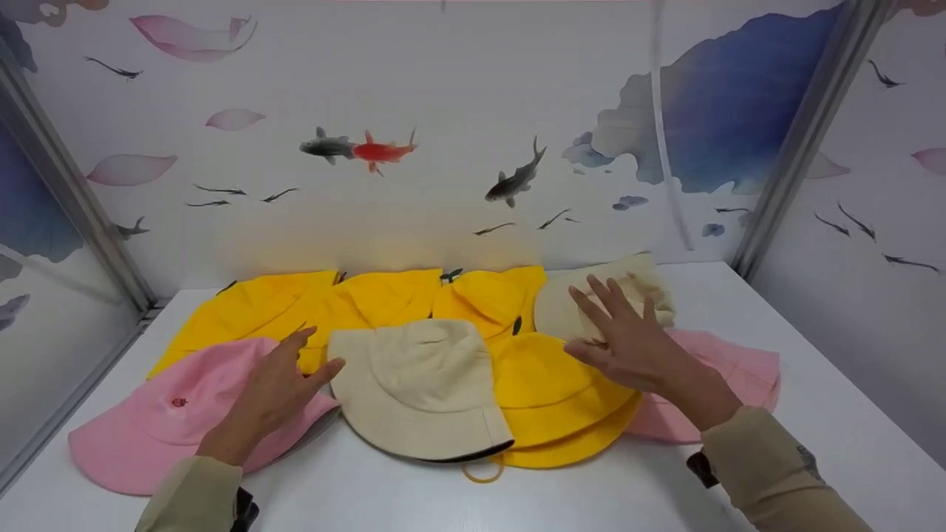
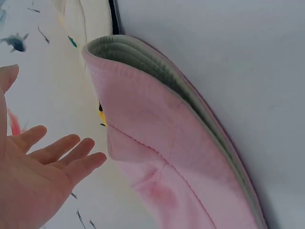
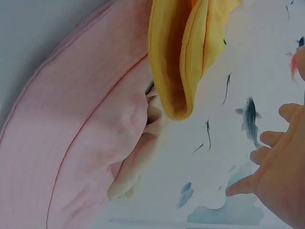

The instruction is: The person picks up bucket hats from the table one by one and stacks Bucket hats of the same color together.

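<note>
Several bucket hats lie on a white table. My left hand [image 1: 277, 384] is above the pink bucket hat [image 1: 162, 428] at the left, fingers extended; the left wrist view shows the palm beside that hat's folded brim [image 2: 157, 114]. Between my hands lies a cream bucket hat [image 1: 421, 377], its dark lining showing at the brim. My right hand [image 1: 628, 340] spreads its fingers over the back-right cream hat [image 1: 562, 303] and the front yellow hat [image 1: 562, 384]. A second pink hat [image 1: 739, 369] lies partly behind the right forearm. Neither hand holds anything.
Along the back wall lie several yellow hats [image 1: 384, 295], overlapping one another. A thin yellow cord loop [image 1: 484, 471] pokes out below the middle hats. White panels with painted fish [image 1: 384, 151] and metal posts [image 1: 805, 140] enclose the table [image 1: 414, 502].
</note>
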The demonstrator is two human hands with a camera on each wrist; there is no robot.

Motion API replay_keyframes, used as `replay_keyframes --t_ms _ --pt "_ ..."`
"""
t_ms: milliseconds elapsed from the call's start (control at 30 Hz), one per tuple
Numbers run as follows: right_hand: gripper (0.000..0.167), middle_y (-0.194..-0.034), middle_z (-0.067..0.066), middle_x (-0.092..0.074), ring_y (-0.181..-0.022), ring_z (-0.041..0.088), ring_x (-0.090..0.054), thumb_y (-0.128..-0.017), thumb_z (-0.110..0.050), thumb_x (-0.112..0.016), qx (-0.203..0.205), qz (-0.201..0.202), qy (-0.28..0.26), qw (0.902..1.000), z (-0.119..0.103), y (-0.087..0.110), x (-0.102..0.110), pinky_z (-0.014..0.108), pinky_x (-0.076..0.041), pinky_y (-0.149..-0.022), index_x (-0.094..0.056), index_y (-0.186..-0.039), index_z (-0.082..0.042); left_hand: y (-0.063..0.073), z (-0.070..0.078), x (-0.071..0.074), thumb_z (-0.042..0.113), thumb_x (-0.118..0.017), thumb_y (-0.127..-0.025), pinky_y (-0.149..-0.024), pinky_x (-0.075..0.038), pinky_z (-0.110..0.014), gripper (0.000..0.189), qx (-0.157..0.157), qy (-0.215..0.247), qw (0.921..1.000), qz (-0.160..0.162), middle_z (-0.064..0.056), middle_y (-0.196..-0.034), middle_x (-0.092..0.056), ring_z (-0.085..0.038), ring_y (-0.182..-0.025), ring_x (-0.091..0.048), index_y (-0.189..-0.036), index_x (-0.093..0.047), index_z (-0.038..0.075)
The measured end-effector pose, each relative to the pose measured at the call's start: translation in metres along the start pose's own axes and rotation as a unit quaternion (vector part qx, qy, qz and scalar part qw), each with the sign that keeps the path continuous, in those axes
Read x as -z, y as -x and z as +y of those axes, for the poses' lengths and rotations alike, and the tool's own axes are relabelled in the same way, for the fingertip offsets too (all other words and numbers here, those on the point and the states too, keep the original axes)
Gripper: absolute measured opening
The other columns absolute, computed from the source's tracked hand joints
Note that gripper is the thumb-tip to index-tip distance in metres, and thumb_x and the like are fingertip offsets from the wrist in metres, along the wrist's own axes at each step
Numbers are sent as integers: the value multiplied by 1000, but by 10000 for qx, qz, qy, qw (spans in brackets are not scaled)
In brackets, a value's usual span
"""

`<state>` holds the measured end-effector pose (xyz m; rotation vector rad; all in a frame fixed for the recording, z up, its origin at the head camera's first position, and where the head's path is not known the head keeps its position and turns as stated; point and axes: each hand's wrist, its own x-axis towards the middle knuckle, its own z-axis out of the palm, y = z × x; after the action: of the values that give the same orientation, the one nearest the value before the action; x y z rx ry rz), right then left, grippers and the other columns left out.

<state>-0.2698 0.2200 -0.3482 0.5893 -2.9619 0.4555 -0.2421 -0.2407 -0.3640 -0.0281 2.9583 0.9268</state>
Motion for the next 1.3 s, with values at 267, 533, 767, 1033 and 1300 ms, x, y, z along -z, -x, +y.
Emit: replay_keyframes --t_ms 267,533,767,1033,1300 --pt "70 -165 11 -28 -152 38 -25 -96 -60 -53 665 186 520 9963 -36 2 -16 66 -16 -122 -42 -153 -20 -8 0 -9 40 -60 -99 -113 -42 -52 80 710 1892 9793 -125 -27 -156 -33 -42 -139 -44 -158 -18 6" --pt "65 -150 10 -47 -135 33 -48 -96 -60 -53 192 -319 -413 9985 -73 2 -44 57 -35 -117 -53 -144 -16 -13 6 -16 50 -51 -101 -121 -24 -59 90 1186 2074 9697 -516 -28 -161 -23 -44 -145 -32 -160 0 7" --pt "69 -137 9 -53 -108 21 -56 -93 -60 -60 -924 -970 -1821 9741 -95 3 -63 46 -51 -103 -54 -141 -11 -20 15 -19 60 -38 -102 -123 -17 -61 90 1581 2028 9652 -475 -26 -165 -10 -44 -150 -22 -160 2 5" --pt "80 -126 7 -58 -99 18 -55 -84 -57 -72 -1462 -1428 -2536 9455 -99 -2 -70 35 -55 -91 -49 -143 -9 -23 22 -23 51 -46 -102 -124 -19 -59 87 1845 2084 9602 -242 -28 -164 -14 -43 -146 -27 -160 -2 3" --pt "85 -104 6 -59 -90 18 -54 -81 -47 -80 -1577 -1679 -2592 9380 -110 -4 -72 28 -45 -74 -45 -146 -6 -24 29 -31 36 -54 -101 -121 -31 -53 82 1767 2586 9494 252 -30 -156 -28 -42 -138 -39 -159 -7 3"
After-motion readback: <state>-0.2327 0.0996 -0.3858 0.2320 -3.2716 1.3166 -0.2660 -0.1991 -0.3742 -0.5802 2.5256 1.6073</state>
